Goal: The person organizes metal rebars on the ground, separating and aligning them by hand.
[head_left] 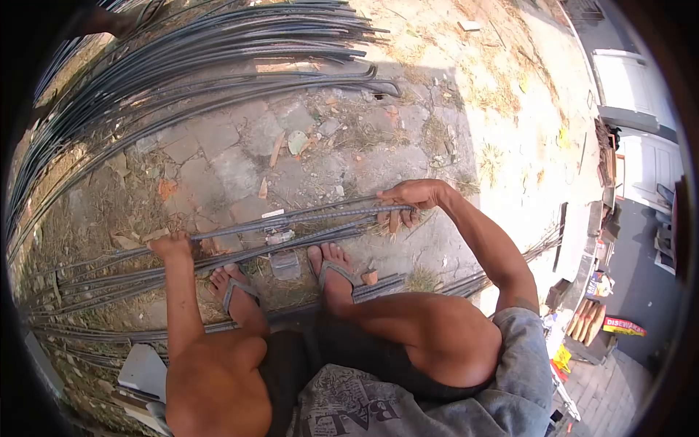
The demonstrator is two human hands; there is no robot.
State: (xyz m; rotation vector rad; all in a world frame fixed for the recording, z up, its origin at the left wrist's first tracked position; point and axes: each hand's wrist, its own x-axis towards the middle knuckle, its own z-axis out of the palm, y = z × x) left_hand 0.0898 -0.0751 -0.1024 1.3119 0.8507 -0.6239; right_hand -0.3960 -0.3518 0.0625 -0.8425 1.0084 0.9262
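A few ribbed steel rebars (313,216) lie across in front of my feet, lifted slightly in both hands. My left hand (173,246) is closed around them at the left. Over their right ends, my right hand (412,195) is closed, its thumb on top and its fingers curled below. Just nearer to me, another bundle of rebar (320,239) rests on the ground close to my toes. A small clear and pink wrapper (279,237) sits between the two groups of bars. How many bars each hand grips is hidden.
A large rebar stack (240,36) spreads across the upper left, with hooked bars (335,79) beside it. Broken paving (237,171) has rubble and dry grass. A grey block (285,266) lies between my sandalled feet. Another person's hand (125,23) shows at upper left.
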